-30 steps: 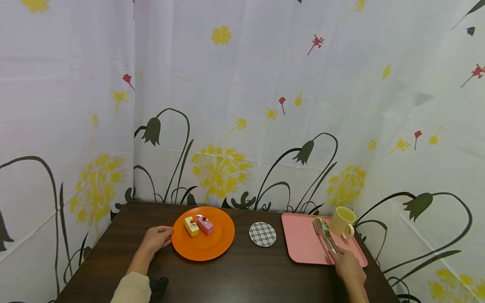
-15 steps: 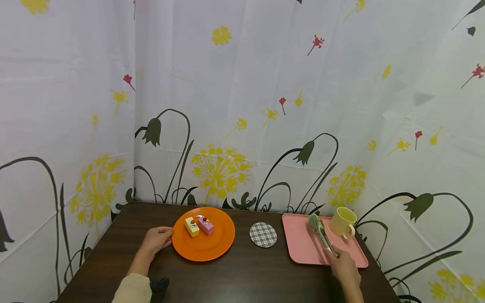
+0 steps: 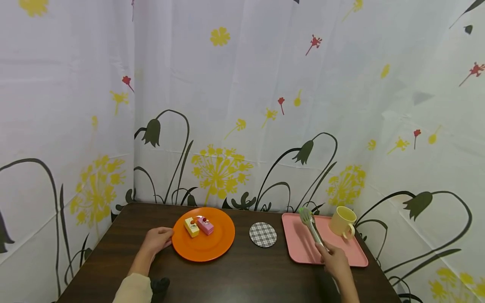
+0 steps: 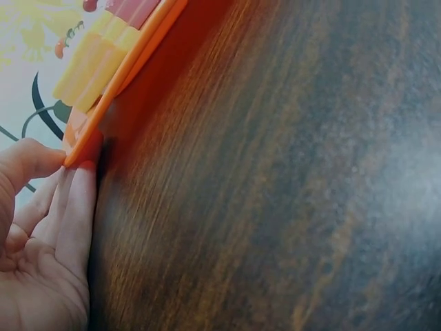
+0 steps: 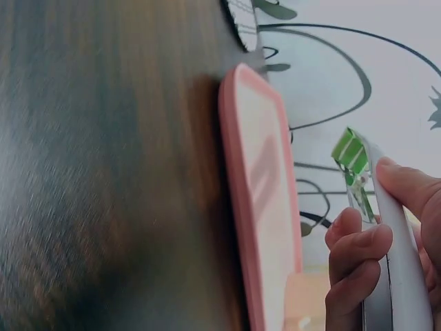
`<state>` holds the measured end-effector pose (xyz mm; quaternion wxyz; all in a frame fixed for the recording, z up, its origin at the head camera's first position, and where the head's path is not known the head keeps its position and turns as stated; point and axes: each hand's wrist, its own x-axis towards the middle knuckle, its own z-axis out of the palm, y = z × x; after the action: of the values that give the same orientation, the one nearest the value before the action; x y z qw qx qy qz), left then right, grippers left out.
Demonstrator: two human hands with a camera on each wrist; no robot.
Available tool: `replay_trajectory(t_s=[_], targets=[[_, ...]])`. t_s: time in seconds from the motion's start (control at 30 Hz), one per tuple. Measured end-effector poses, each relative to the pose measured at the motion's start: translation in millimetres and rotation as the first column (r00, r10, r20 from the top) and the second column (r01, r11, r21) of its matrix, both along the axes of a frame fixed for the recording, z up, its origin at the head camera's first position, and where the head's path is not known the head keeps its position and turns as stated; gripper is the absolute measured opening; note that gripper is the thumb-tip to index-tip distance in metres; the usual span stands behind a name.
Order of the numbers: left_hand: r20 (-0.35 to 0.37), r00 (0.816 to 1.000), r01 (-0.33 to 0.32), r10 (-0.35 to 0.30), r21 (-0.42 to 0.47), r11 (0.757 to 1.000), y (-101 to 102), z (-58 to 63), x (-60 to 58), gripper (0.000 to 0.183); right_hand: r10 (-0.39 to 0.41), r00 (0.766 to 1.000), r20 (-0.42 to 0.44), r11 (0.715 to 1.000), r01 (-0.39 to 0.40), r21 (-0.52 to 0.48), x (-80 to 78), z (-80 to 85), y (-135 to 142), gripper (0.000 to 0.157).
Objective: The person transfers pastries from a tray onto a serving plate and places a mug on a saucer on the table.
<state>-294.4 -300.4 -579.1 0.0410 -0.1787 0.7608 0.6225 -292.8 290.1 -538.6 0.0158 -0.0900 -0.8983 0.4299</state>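
Observation:
My left hand [image 3: 157,240] pinches the left rim of a round orange plate [image 3: 204,251], thumb above and fingers under the edge. On the plate lie two toy cake slices, a yellow one [image 3: 191,227] and a pink one [image 3: 205,225], each with a red topping. My right hand [image 3: 335,261] grips a pair of metal tongs [image 3: 313,230], held up over the pink tray [image 3: 299,235]. Something green [image 5: 351,155] shows at the tongs' tips; I cannot tell whether it is held or part of them.
A yellow mug [image 3: 342,221] stands at the tray's back right. Between plate and tray lies a round checked coaster [image 3: 263,234] on the dark wooden table [image 3: 242,277]. A flower-printed curtain [image 3: 235,105] hangs close behind the table.
My right hand has lifted the tongs and carried them left, away from the mug and across the tray. The left hand, plate and cake slices have stayed put.

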Motion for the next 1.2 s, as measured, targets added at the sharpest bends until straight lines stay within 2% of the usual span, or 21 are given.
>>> replay_trajectory(t_s=[0.1, 0.33, 0.53, 0.73, 0.97, 1.2], targets=[[-0.003, 1.0, -0.002, 0.002, 0.0, 1.0, 0.8, -0.1, 0.4, 0.047, 0.011, 1.0, -0.012, 1.0, -0.011, -0.029, -0.8, 2.1, -5.8, 0.059], [0.019, 1.0, -0.006, 0.006, -0.009, 1.0, 2.2, 1.3, -1.8, 0.047, 0.016, 0.999, -0.035, 0.993, -0.02, -0.12, -0.9, 1.2, -24.3, 0.054], [0.022, 1.0, -0.004, 0.004, -0.007, 1.0, 2.3, 0.5, -0.6, 0.048, 0.059, 0.996, -0.07, 0.984, -0.07, -0.166, -2.4, -4.1, -48.8, 0.049], [0.004, 1.0, 0.005, -0.005, -0.02, 1.0, 0.2, 1.9, 3.0, 0.048, 0.096, 0.99, -0.099, 0.977, -0.113, -0.183, -3.0, -4.4, -79.4, 0.053], [0.012, 1.0, -0.003, 0.004, -0.033, 0.999, -1.6, 0.9, 1.4, 0.049, 0.149, 0.978, -0.149, 0.96, -0.179, -0.214, -5.9, -3.3, -108.7, 0.048], [-0.007, 1.0, 0.01, -0.01, -0.023, 1.0, -0.2, -1.7, 2.8, 0.049, 0.201, 0.967, -0.155, 0.955, -0.229, -0.191, -3.7, -5.1, -132.9, 0.057]])
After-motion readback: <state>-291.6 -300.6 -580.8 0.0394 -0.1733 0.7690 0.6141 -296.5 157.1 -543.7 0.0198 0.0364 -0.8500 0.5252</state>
